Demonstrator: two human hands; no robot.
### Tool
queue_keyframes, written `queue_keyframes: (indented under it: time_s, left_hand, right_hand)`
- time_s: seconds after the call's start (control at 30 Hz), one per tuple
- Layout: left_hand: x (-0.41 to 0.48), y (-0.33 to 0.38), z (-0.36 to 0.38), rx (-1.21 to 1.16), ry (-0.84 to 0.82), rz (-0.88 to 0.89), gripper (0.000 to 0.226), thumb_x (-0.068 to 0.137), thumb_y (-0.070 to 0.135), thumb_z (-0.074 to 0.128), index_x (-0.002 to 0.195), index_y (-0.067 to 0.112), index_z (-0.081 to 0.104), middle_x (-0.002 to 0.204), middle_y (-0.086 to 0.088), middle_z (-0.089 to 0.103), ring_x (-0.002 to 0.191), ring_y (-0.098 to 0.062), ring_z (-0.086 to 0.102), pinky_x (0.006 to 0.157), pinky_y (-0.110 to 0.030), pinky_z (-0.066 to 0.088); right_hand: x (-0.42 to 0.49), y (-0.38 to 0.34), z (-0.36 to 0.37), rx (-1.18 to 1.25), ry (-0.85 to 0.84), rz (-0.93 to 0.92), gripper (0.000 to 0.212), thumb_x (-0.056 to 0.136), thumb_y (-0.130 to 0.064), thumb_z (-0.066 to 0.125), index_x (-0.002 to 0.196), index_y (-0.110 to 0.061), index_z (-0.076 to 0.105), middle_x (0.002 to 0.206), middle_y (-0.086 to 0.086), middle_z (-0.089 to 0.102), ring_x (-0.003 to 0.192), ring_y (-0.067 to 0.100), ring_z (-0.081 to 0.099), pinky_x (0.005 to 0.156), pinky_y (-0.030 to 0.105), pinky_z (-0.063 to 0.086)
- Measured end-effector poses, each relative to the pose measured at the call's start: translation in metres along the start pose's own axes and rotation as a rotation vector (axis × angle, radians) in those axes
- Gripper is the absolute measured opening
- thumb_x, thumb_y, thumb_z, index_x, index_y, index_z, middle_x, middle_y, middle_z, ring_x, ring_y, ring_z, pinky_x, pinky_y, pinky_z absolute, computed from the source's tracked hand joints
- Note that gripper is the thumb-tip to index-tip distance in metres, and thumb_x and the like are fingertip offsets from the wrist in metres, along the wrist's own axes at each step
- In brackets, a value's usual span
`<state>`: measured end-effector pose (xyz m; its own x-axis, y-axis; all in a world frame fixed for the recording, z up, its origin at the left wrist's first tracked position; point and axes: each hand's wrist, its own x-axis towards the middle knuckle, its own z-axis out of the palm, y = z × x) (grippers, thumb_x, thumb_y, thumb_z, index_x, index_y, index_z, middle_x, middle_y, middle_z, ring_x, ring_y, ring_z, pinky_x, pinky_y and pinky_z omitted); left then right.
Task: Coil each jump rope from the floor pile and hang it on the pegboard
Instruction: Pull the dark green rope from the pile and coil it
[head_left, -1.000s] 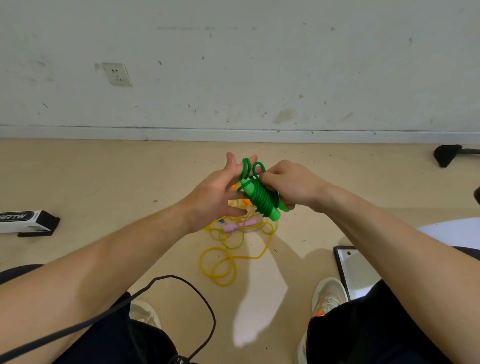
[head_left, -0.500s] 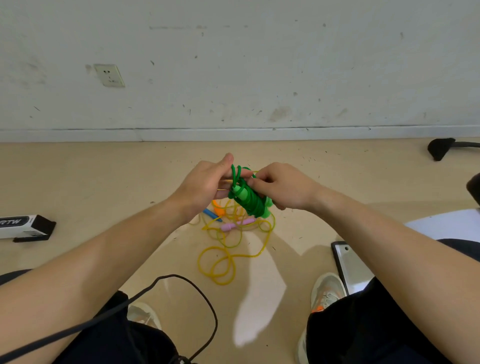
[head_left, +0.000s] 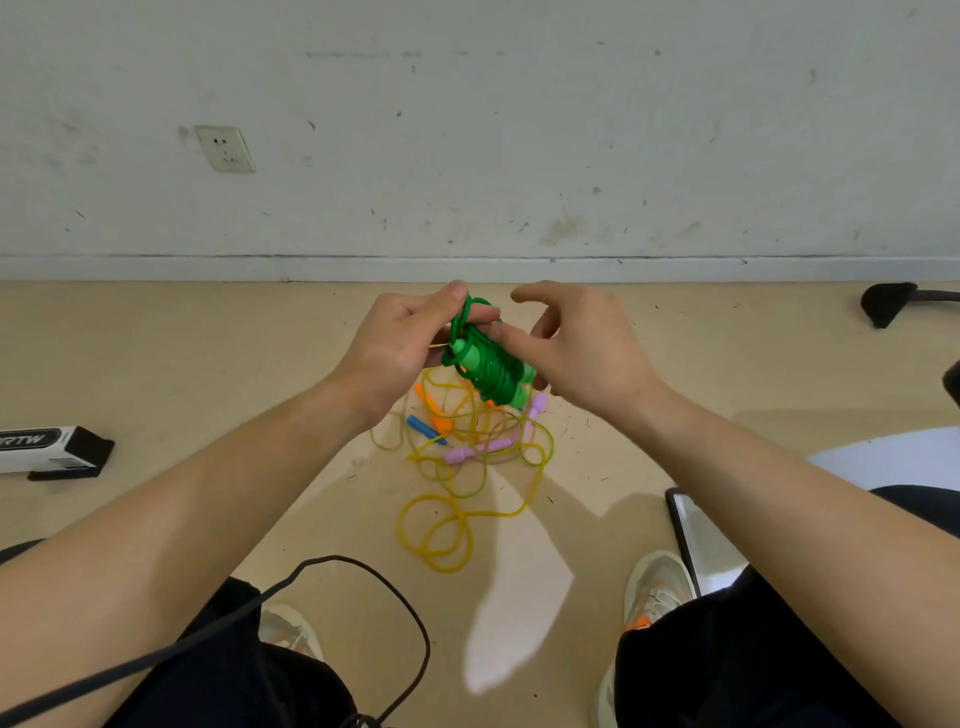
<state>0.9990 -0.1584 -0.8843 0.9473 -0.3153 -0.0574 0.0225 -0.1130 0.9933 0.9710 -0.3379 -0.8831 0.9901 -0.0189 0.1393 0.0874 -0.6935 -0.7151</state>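
left hand (head_left: 400, 348) pinches a loop at the top of the green plastic jump rope (head_left: 488, 374) between thumb and forefinger. right hand (head_left: 582, 358) lays its thumb on the wound bundle, lower fingers curled behind it and forefinger lifted free. the rope, coiled tightly round its own handles, sits tilted in mid-air between both hands, above the beige floor (head_left: 208, 364). at 6 o'clock beneath it lies the tangled pile of yellow cords (head_left: 470, 452) with orange, blue and pink handles. a black-and-white box (head_left: 52, 449) sits at 9 o'clock.
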Motion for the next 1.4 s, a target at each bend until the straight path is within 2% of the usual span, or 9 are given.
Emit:
queue_keyframes:
  time_s: [0.07,0.13,0.23,0.33,0.5,0.7,1.03,1.27,1.4]
  left_hand:
    - [-0.001,-0.002,-0.001,0.020,-0.020,-0.002,0.037,0.105,0.033,0.044,0.095,0.020,0.078,0.095,0.001,0.078,0.088,-0.006,0.071,0.070,-0.015,0.050]
    - [-0.002,-0.003,0.001,0.027,-0.057,-0.019,0.038,0.105,0.032,0.044,0.098,0.016,0.078,0.094,-0.001,0.078,0.088,-0.007,0.071,0.068,-0.014,0.050]
    - [-0.005,-0.002,0.005,0.048,-0.170,-0.039,0.038,0.104,0.032,0.045,0.099,0.012,0.077,0.093,-0.003,0.078,0.088,-0.008,0.072,0.067,-0.012,0.049]
    - [-0.006,-0.005,0.004,0.058,-0.266,-0.032,0.039,0.098,0.037,0.048,0.096,0.012,0.078,0.090,-0.003,0.077,0.088,-0.011,0.071,0.067,-0.012,0.048]
    - [-0.006,-0.003,0.000,-0.047,-0.354,-0.052,0.042,0.096,0.035,0.048,0.096,0.006,0.078,0.089,-0.008,0.074,0.089,-0.016,0.070,0.071,-0.016,0.051]
    - [-0.005,-0.006,-0.001,-0.094,-0.396,-0.100,0.041,0.097,0.038,0.050,0.092,0.011,0.081,0.092,-0.009,0.075,0.090,-0.021,0.069,0.075,-0.026,0.054]
    - [-0.006,-0.015,0.011,-0.217,-0.218,-0.173,0.041,0.093,0.039,0.055,0.093,0.005,0.079,0.091,-0.013,0.073,0.091,-0.027,0.070,0.074,-0.028,0.056]
    - [-0.003,-0.016,0.011,-0.298,-0.126,-0.241,0.041,0.101,0.032,0.052,0.088,0.002,0.076,0.081,-0.012,0.071,0.078,-0.023,0.069,0.072,-0.031,0.058]
    - [0.002,-0.017,0.009,-0.374,-0.019,-0.303,0.032,0.099,0.029,0.058,0.089,0.002,0.073,0.080,-0.010,0.071,0.071,-0.023,0.068,0.067,-0.032,0.058]
  right_hand:
    - [0.003,0.003,-0.003,0.269,-0.099,0.126,0.021,0.092,-0.033,0.064,0.108,-0.022,0.073,0.075,-0.006,0.065,0.055,0.012,0.064,0.052,0.030,0.052]
    - [0.006,0.008,-0.004,0.314,-0.119,0.132,0.027,0.094,-0.015,0.054,0.110,-0.025,0.073,0.090,-0.007,0.063,0.067,0.013,0.063,0.054,0.028,0.052]
    - [0.009,0.010,-0.005,0.459,-0.280,0.086,0.047,0.092,0.001,0.046,0.122,-0.028,0.067,0.112,-0.002,0.069,0.092,0.008,0.064,0.081,0.030,0.055]
    - [0.008,0.013,-0.009,0.582,-0.495,0.063,0.052,0.091,0.011,0.041,0.124,-0.022,0.065,0.101,0.008,0.075,0.092,0.014,0.069,0.094,0.033,0.054]
    - [0.014,0.027,-0.016,0.683,-0.565,0.079,0.039,0.085,-0.005,0.058,0.124,-0.006,0.064,0.112,0.018,0.068,0.092,0.021,0.069,0.099,0.047,0.051]
    - [0.014,0.029,-0.011,0.676,-0.623,0.010,0.017,0.091,-0.016,0.060,0.105,-0.006,0.064,0.086,0.009,0.069,0.085,0.021,0.068,0.087,0.041,0.053]
    - [0.015,0.032,-0.004,0.618,-0.553,0.051,0.005,0.098,-0.012,0.058,0.096,-0.012,0.063,0.087,0.002,0.068,0.090,0.021,0.066,0.090,0.049,0.056]
    - [0.014,0.031,0.000,0.651,-0.477,0.075,0.009,0.101,-0.006,0.052,0.096,-0.009,0.059,0.092,0.003,0.065,0.084,0.018,0.066,0.073,0.032,0.059]
    - [0.014,0.033,0.004,0.591,-0.424,0.043,0.010,0.101,-0.005,0.053,0.094,-0.009,0.058,0.099,0.018,0.062,0.092,0.018,0.064,0.081,0.033,0.060]
